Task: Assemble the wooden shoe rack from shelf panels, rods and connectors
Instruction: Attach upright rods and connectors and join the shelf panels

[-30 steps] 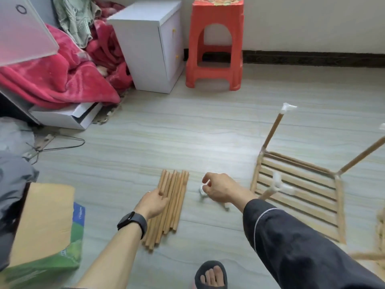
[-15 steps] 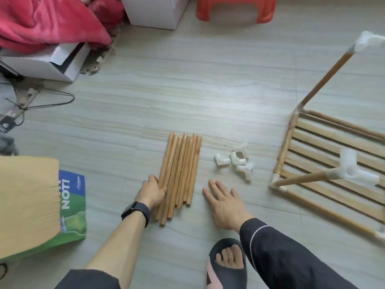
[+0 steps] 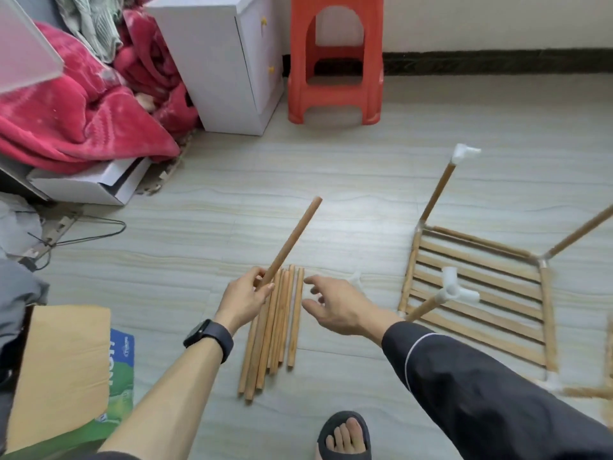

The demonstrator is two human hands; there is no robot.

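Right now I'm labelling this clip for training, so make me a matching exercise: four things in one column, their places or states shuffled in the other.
1. single rod
2. rod pile
3. shelf panel
4. stool

a. flat on the floor, rods standing up from its corners
b. beside the white cabinet
c. gripped by the left hand, tilted upward
d. lying side by side on the floor

Pairs: 1-c, 2-d, 3-a, 4-b

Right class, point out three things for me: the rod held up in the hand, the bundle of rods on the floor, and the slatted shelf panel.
lifted rod [image 3: 292,241]: head view, middle of its shaft.
rod bundle [image 3: 275,330]: head view, middle of the pile.
shelf panel [image 3: 547,327]: head view, its right-hand side rail.
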